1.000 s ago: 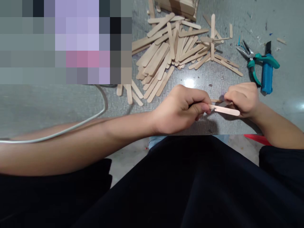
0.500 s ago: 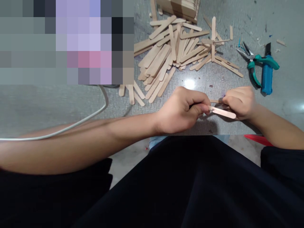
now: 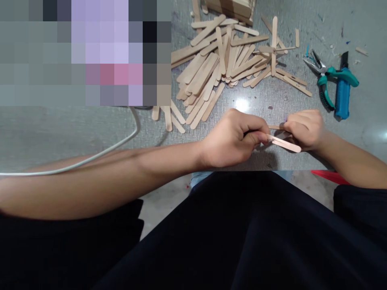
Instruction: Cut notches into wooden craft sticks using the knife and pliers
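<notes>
Close to the table's near edge, my left hand is closed, pinching a wooden craft stick between thumb and finger. This stick points right and slightly down, with a narrow slit along part of it. My right hand is a fist just to the right, its fingers around one end of another craft stick. The far end of that second stick runs behind my left fingers, so I cannot tell whether they grip it too. The two hands are a short gap apart, above the table.
A heap of loose craft sticks spreads behind my hands, with crossed sticks at its right. Pliers lie against a blue utility knife. A wooden box-like stack stands at the back. A white cable crosses on the left.
Both hands keep almost the same grip and place. The whole view has shifted very slightly, and the slit stick has moved a little right and down.
</notes>
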Available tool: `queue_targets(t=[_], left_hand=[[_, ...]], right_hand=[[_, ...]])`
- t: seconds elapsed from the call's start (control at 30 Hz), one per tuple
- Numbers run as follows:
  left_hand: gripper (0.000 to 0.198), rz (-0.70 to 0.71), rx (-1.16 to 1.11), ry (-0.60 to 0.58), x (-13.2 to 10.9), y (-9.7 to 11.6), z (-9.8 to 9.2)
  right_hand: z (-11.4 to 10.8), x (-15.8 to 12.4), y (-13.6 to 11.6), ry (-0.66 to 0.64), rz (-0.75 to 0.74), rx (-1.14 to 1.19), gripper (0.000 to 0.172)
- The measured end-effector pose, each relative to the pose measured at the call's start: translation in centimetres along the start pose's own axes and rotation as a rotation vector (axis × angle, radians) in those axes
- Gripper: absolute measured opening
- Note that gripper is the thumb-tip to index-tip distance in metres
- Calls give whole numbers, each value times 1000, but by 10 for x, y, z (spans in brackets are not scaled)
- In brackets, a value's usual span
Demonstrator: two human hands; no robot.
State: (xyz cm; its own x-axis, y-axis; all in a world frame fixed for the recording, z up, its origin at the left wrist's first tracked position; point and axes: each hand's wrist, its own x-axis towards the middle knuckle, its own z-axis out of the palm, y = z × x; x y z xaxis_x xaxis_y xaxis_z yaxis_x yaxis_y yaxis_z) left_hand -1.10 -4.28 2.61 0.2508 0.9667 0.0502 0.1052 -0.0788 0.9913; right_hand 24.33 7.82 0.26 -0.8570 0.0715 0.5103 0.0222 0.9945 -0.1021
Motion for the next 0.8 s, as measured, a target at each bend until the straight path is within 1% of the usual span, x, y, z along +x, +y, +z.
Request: queue_targets(t=[0.2,0.3,0.47,0.63,0.7,0.8], left_hand=[[30,-65,-3,-2,1,1,1],[29,-49,-8,8,0,0,2],[28,-45,4,3,-1,-2,3],[27,-3,11,-14,0,-6,4],[28,-31,22,-43,0,-6,5],[27,-77,6,-62,0,-5,6]], right_hand=[[0,-1,-1,-26,9,-59,41],[0,2,-2,-36,-14,-72,41],[0,2,-2,3,-19,-87,44],[-1,1,-3,-74,-56,-112,40],[0,1,-4,-92,-69,-108,40],[4,1,-5,-67,-52,-107,43]])
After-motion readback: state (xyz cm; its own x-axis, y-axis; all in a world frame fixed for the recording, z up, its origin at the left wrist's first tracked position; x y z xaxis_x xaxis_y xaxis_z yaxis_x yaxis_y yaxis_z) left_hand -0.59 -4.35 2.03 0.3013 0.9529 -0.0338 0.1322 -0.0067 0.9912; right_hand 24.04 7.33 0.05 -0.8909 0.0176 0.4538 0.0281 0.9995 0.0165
